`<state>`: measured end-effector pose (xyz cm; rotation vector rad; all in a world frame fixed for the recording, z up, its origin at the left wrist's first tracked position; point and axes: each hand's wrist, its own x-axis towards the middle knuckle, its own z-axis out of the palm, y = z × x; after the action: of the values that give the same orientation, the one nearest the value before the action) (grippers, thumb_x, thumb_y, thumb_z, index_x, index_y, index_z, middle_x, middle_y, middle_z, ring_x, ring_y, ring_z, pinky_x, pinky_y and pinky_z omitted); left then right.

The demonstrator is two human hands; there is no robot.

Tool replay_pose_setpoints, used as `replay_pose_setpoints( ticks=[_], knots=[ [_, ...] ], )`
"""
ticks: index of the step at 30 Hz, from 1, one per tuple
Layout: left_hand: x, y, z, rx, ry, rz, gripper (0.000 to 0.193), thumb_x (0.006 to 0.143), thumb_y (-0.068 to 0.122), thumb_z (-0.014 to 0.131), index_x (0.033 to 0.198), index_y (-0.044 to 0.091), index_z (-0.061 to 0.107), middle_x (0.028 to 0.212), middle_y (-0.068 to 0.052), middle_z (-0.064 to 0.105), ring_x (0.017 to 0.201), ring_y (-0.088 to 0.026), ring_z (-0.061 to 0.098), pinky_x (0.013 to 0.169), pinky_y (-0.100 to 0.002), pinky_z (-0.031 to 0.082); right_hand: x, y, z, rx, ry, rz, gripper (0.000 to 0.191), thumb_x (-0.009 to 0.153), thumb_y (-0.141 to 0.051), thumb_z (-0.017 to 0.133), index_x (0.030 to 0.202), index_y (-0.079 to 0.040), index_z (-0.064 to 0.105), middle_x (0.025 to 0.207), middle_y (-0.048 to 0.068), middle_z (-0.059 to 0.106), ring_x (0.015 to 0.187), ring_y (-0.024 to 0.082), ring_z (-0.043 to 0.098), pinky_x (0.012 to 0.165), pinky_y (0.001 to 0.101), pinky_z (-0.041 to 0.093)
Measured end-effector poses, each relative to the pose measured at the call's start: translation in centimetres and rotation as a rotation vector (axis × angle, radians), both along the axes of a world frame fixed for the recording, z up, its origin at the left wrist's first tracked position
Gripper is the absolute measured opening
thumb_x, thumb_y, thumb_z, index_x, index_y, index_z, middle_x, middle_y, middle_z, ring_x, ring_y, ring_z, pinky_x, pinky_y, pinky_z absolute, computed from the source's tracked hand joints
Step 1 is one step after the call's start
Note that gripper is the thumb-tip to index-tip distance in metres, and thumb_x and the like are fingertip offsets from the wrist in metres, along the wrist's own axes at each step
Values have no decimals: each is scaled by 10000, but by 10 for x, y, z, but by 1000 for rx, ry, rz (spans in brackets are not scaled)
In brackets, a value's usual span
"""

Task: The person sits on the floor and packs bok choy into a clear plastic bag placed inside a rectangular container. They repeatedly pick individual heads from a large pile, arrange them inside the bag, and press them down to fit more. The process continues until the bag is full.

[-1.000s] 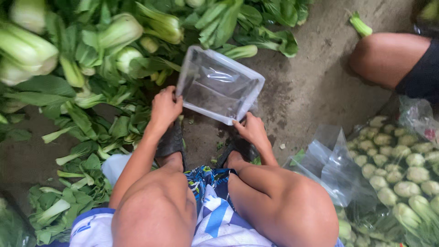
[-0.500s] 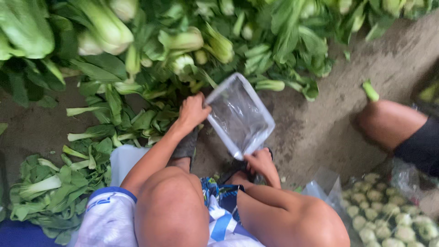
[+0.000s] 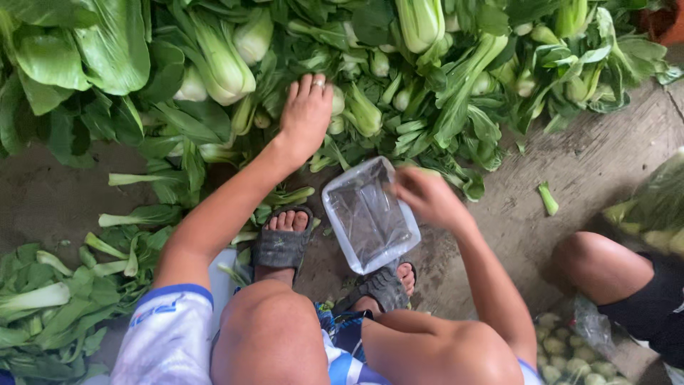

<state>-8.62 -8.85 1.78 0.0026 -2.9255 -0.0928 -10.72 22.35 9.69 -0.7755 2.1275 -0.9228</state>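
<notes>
Green trimmed leaves (image 3: 50, 306) lie loose on the ground at far left, by your left thigh. Above them, big bok choy heads (image 3: 214, 64) with pale white stems and dark leaves are piled across the whole top of view.

Your left hand (image 3: 308, 114) is stretched out into that pile, palm down, fingers spread and loosely curled over small pale bok choy (image 3: 360, 110). It touches the greens, but whether it actually grips one you cannot tell from here. A ring shows on one finger.

Below that, your left foot in a dark sandal (image 3: 281, 242) stands on the bare concrete floor (image 3: 598, 164).

Centre: the clear plastic bag (image 3: 367, 217). It is thin, see-through, greyish against the ground, creased and glossy, with its mouth held open in a rounded rectangle. It looks empty inside. It hangs tilted just above your right foot (image 3: 388, 281), between your knees and the pile, just short of the nearest leaves.

Your right hand (image 3: 427, 196) pinches the bag's upper right rim, fingers closed on the plastic, knuckles blurred.

Further right, one small green stem piece (image 3: 547, 198) lies alone on the concrete, well apart from the bag.

Far right, another person's bare knee (image 3: 602, 267) and dark shorts show. Near it, a filled clear bag of greens (image 3: 652, 207) sits at the edge, and more bagged small bok choy (image 3: 570, 356) sit at bottom right.
</notes>
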Motion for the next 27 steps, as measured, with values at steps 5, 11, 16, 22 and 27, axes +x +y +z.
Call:
replay_pose_setpoints(
  ticks=[5,11,16,22,27],
  knots=[
    [30,-11,6,340,16,-95,614,797,203,862,1325,44,593,1246,-179,613,1195,-340,560,1026,-477,392,-43,-76,-22,-161,603,-23,753,821,-277,849,1391,64,496,1278,272,553,1166,434,556,964,480,492],
    [79,-29,81,626,121,-337,738,717,173,865,1357,18,531,1241,-128,669,1219,-298,636,1178,-612,211,-36,-91,-42,184,719,-81,701,704,-337,854,1289,-49,595,1155,175,630,1083,387,603,909,489,471],
    [144,-53,118,972,85,-273,805,736,198,890,1440,147,503,1279,-137,704,1247,-271,667,1232,-537,315,-11,-66,-38,130,670,-161,729,730,-298,837,1349,-19,570,1272,216,606,1081,394,601,919,468,487],
    [165,-46,90,1959,-12,33,787,889,270,794,1556,99,413,1322,-109,661,1212,-192,671,1082,-317,522,-28,-83,-33,70,787,-15,740,682,-262,859,1304,-5,550,1247,214,613,1083,410,632,916,482,512],
    [142,-9,78,1664,-408,365,823,717,147,940,1443,119,553,1054,-172,704,880,-272,667,755,-395,567,-28,-96,-12,75,627,-22,782,707,-216,876,1349,40,510,1290,238,605,1121,405,634,939,454,543]
  ],
)
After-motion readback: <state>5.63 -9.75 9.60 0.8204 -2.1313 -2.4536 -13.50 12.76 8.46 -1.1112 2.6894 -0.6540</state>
